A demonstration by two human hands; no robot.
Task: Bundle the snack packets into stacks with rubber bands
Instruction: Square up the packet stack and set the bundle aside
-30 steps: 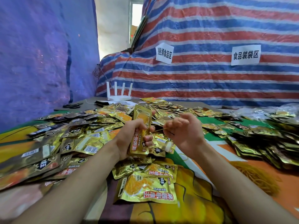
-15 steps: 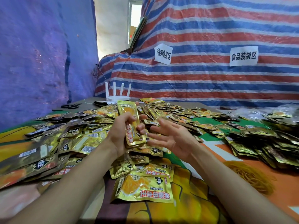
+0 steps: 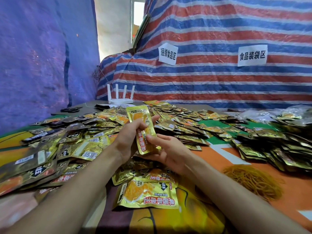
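At the centre of the frame the left hand is gripping a thin stack of packets upright above the table, with its fingers wrapping round the stack's middle. The right hand is the one changing. A second ago it was curled and pulling a rubber band taut just beside the stack. Half a second ago it was spreading its fingers open. Now it is closing on the stack's lower end, with the thumb pressing the printed front and the fingers curling underneath. No band is showing between the two hands any more. Whether one is already sitting round the stack is impossible to tell, since the left fingers are covering the part where it would lie. Judging from this, the wrapping step is probably finishing. The right hand seems to be squaring and steadying the bundle, or taking it over so it can be set aside. The risk is that the slippery foil packets fan out if the band is not seated properly. Plenty of work is remaining. Loose packets are lying across the left, middle and lower centre of the frame, and the heap of rubber bands is waiting at lower right, near the right forearm.
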